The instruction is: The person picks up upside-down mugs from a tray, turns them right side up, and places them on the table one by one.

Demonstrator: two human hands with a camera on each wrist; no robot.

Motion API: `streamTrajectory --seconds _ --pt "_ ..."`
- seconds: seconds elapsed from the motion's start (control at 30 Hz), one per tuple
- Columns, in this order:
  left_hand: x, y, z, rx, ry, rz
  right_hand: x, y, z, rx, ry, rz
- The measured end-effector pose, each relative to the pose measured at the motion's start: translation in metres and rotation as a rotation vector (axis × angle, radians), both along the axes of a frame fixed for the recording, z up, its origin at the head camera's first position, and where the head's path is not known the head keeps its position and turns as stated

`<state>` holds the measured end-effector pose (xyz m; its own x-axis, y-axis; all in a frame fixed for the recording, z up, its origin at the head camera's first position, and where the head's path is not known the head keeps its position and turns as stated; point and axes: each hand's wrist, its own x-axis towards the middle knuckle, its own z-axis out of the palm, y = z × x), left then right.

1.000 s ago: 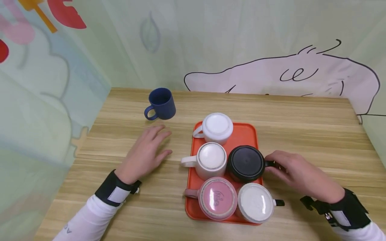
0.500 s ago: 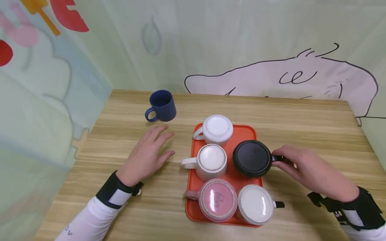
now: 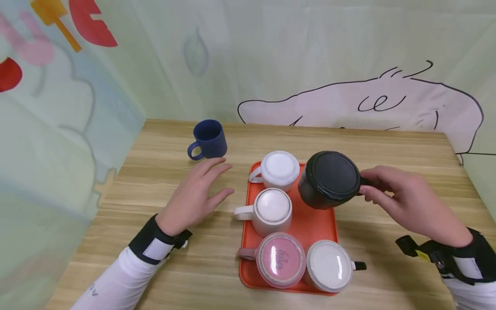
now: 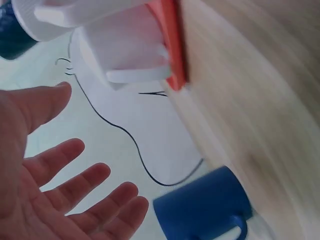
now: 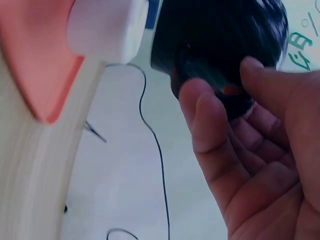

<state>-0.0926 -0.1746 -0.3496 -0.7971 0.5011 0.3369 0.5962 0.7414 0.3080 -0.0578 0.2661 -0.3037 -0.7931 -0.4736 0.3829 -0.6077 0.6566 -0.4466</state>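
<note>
A black mug (image 3: 329,178), bottom up and tilted, hangs above the tray's right side in the head view. My right hand (image 3: 407,200) pinches its handle between thumb and fingers, seen closely in the right wrist view on the mug's handle (image 5: 182,65). My left hand (image 3: 193,196) hovers left of the tray with fingers spread, holding nothing. Just beyond its fingertips a blue mug (image 3: 211,140) stands upright on the table, handle to the left. The red-orange tray (image 3: 310,226) bears other upside-down mugs.
On the tray sit a white mug (image 3: 280,168) at the back, another white mug (image 3: 272,211) mid-left, a pink mug (image 3: 280,260) front left and a white mug with a black handle tip (image 3: 329,266) front right. A printed curtain (image 3: 310,51) backs the wooden table (image 3: 395,146).
My right hand has lifted the black mug off the tray, moving it up, back and slightly right, and it now tilts. The left hand has shifted slightly right. The other mugs stay put.
</note>
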Motion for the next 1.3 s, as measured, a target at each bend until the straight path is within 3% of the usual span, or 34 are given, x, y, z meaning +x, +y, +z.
streamTrajectory --seconds 0.23,0.43,0.77,1.03,1.3 --pt "-0.005 0.017 0.012 0.071 -0.036 -0.013 -0.013 -0.013 -0.001 -0.146 -0.085 -0.070" --pt "-0.009 0.037 0.020 0.175 -0.107 -0.053 -0.027 -0.028 -0.003 -0.311 -0.114 -0.073" --pt "-0.018 0.066 0.032 0.380 -0.209 -0.121 -0.042 -0.060 0.008 -0.547 -0.233 0.044" --pt "-0.027 0.095 0.040 0.612 -0.390 -0.201 -0.050 -0.078 0.005 -0.743 -0.423 0.191" --pt "-0.033 0.119 0.037 0.788 -0.481 -0.246 -0.053 -0.094 -0.001 -0.804 -0.509 0.248"
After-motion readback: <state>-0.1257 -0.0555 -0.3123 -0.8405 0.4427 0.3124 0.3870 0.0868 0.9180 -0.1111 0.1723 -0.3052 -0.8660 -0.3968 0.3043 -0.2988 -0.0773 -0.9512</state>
